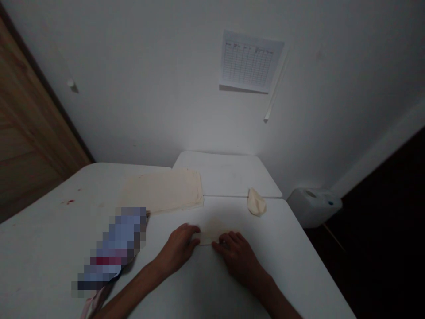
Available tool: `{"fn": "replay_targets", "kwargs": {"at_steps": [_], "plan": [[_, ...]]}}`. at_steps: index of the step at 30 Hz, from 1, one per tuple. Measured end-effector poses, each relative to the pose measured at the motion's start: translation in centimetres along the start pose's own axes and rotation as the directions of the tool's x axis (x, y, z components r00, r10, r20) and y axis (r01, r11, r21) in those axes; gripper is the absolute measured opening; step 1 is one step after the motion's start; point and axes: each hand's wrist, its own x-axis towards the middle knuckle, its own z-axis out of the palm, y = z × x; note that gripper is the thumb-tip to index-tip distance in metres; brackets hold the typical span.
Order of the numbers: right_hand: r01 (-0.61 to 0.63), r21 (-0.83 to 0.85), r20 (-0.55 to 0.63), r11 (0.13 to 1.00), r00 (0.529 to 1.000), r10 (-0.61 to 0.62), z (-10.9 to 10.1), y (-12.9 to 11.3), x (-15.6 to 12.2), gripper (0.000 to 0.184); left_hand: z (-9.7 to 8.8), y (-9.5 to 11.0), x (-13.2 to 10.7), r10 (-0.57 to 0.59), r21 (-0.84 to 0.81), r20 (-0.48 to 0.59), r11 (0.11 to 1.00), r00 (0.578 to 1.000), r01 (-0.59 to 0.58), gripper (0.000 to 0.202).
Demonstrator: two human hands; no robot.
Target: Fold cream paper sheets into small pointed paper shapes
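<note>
Both my hands rest on a small cream cloth that lies flat on the white table. My left hand presses on its near left corner with fingers curled and together. My right hand lies on its near right edge, fingers bent and close together. A stack of folded cream cloths sits further back to the left. A crumpled cream cloth lies to the right, beyond my right hand.
A blurred-out object lies on the table at the left. A second white table abuts at the back. A printed sheet hangs on the wall. A white plastic canister stands on the floor at right. A wooden door is left.
</note>
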Motion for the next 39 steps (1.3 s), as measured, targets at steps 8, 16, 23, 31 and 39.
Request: {"fn": "replay_targets", "kwargs": {"at_steps": [8, 16, 23, 31, 39], "plan": [[-0.026, -0.001, 0.005, 1.0, 1.0, 0.026, -0.1, 0.2, -0.3, 0.031, -0.2, 0.6, 0.4, -0.047, 0.027, 0.038, 0.999, 0.998, 0.046, 0.022], [-0.045, 0.018, -0.06, 0.999, 0.997, 0.046, 0.3, 0.4, -0.9, 0.031, 0.3, 0.1, 0.3, -0.041, 0.018, 0.003, 0.999, 0.999, 0.041, 0.023], [-0.034, 0.007, -0.063, 0.999, 0.997, 0.035, 0.1, 0.2, -0.9, 0.029, 0.6, -0.1, 0.2, -0.026, 0.027, -0.007, 0.999, 1.0, 0.026, 0.023], [-0.026, -0.014, -0.044, 1.0, 0.999, 0.025, 0.0, 0.1, -0.9, 0.03, 0.5, 0.0, 0.1, -0.015, 0.018, -0.008, 1.0, 1.0, 0.015, 0.023], [-0.103, -0.02, -0.011, 0.995, 0.995, 0.102, -0.3, 0.4, -1.3, 0.033, 0.9, -0.4, 0.0, -0.011, 0.004, -0.019, 1.0, 1.0, 0.011, 0.023]]}}
